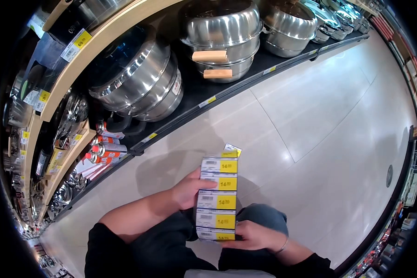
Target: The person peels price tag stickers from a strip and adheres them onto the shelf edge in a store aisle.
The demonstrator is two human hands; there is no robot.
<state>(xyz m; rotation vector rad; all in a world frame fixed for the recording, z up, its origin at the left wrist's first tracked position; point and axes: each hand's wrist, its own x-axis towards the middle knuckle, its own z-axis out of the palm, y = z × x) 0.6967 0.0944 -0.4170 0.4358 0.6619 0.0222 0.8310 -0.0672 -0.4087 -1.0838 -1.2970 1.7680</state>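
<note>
Price label strip (217,200) is around 6 o'clock, left hand (188,189) clamped on its 9 o'clock edge, right hand (254,235) pinching the 5 o'clock corner (shiny steel pot (223,31) up at 12).

We see a black shelf (190,91) with big shiny pots on it. One pot (146,85) with black handles sits near its left end. The next pot (222,32) has light wooden handles at the front edge. A third pot (287,39) is nearer the far end. By the left corner, we see orange and white cans (111,150) with red tips.
</note>
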